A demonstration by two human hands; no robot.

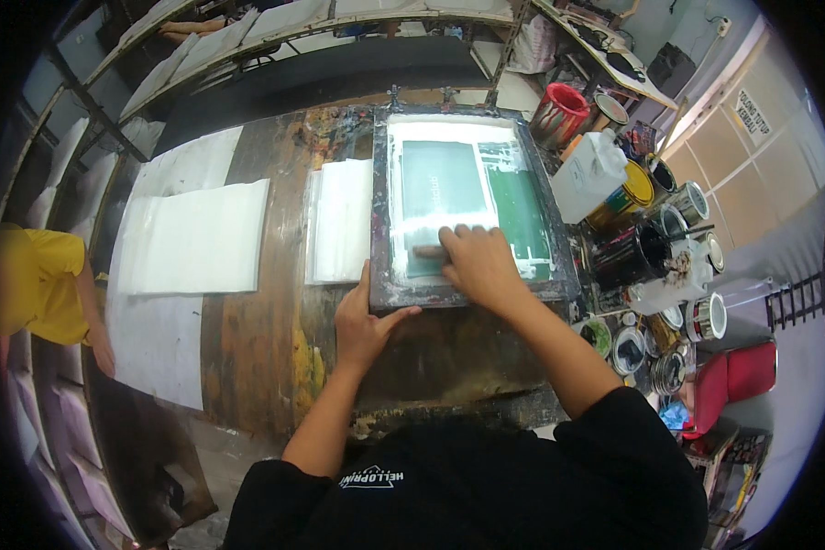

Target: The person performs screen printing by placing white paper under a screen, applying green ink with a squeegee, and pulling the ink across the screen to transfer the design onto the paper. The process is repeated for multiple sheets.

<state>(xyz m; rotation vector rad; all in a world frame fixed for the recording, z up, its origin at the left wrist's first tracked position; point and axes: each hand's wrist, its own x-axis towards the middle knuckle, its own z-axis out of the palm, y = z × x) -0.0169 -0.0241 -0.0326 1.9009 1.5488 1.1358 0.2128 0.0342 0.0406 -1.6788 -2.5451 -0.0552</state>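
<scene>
A screen printing frame (533,174) with a dark, ink-stained border lies on the worn wooden table in front of me. Its mesh (522,202) is green, with a paler rectangle on the left and white smears around it. At the frame's near left corner, my left hand (361,328) grips the border, thumb along the near edge and fingers up the side. Over the lower middle of the mesh is my right hand (479,261), its fingers curled. A small brownish shape shows at its left, too blurred to name; what the fingers hold is hidden.
Left of the frame lies a stack of white sheets (339,220); farther left another white stack (197,238) rests on pale paper. Paint cans, a red bucket (561,112) and a white jug (591,174) crowd the right side. A person in yellow (55,284) stands at far left.
</scene>
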